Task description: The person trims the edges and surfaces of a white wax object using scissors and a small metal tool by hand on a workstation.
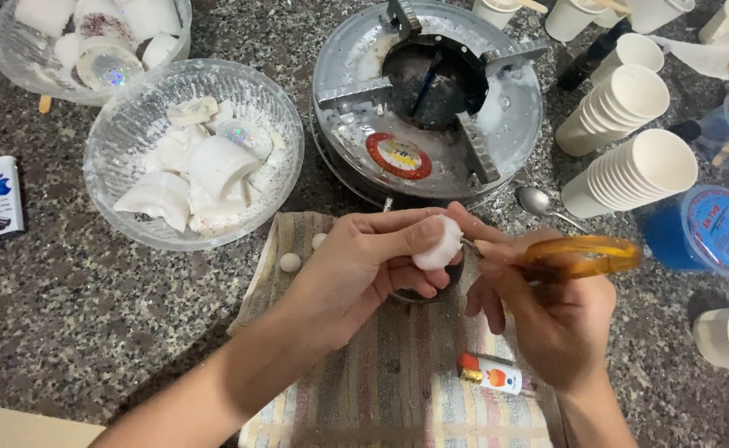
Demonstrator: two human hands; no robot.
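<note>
My left hand [364, 265] pinches small white wax lump [437, 243], rounded, matte. My right hand [547, 307] closed on amber-handled scissors [580, 255], tip touching lump.

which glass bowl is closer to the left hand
The nearer bowl, full of white chunks, just left of the left hand; the other bowl sits at the top-left corner.

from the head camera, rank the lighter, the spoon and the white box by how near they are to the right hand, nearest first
1. Lighter: on the striped cloth, just left of the right hand.
2. Spoon: on the counter above the hand, by the burner.
3. White box: far left edge of the counter.
</note>
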